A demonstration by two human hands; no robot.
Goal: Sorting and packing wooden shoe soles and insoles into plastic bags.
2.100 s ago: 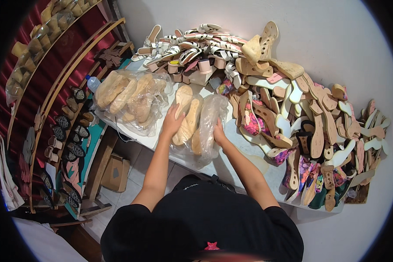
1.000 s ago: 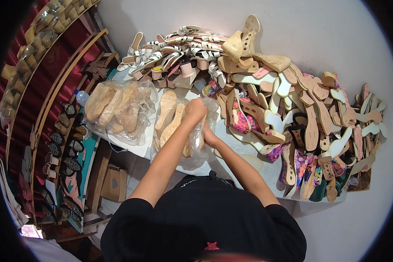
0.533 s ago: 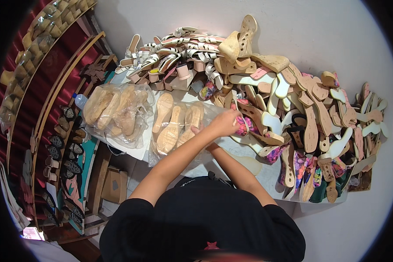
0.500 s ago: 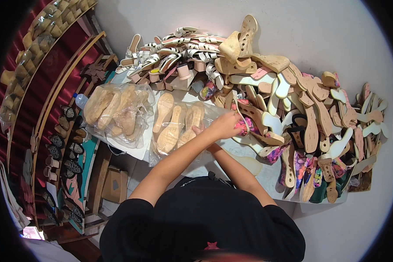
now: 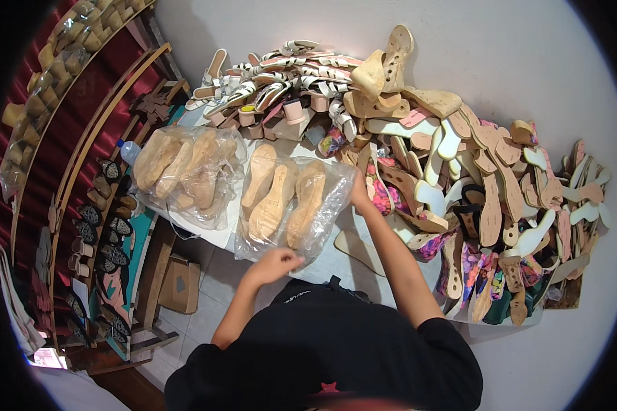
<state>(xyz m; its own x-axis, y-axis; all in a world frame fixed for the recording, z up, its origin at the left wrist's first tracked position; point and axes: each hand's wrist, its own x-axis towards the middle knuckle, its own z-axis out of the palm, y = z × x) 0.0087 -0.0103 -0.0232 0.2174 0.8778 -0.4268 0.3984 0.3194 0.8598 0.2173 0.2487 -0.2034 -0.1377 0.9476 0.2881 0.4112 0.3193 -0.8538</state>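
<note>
A clear plastic bag (image 5: pixel 332 195) lies on the white table, with several pale wooden shoe soles (image 5: pixel 268 212) inside. My right hand (image 5: pixel 358 190) is closed on the bag's right side, its fingertips partly hidden. At the near edge, my left hand (image 5: pixel 275 266) has its fingers curled together against the plastic. Left of this bag rests a second clear bag (image 5: pixel 185 175), filled with more wooden soles. A flat pale insole (image 5: pixel 358 251) lies on the table beside my right forearm.
A big heap of soles and insoles (image 5: pixel 490 192) covers the table's right side. White strappy sandals (image 5: pixel 281 75) are piled at the back against the wall (image 5: pixel 473 48). On the left stand wooden racks with shoes (image 5: pixel 113 257), a water bottle (image 5: pixel 128 152) and a cardboard box (image 5: pixel 179 284).
My left hand has drawn back from the heap to the bag's near edge. My right hand has moved to the bag's right side, so my arms no longer cross.
</note>
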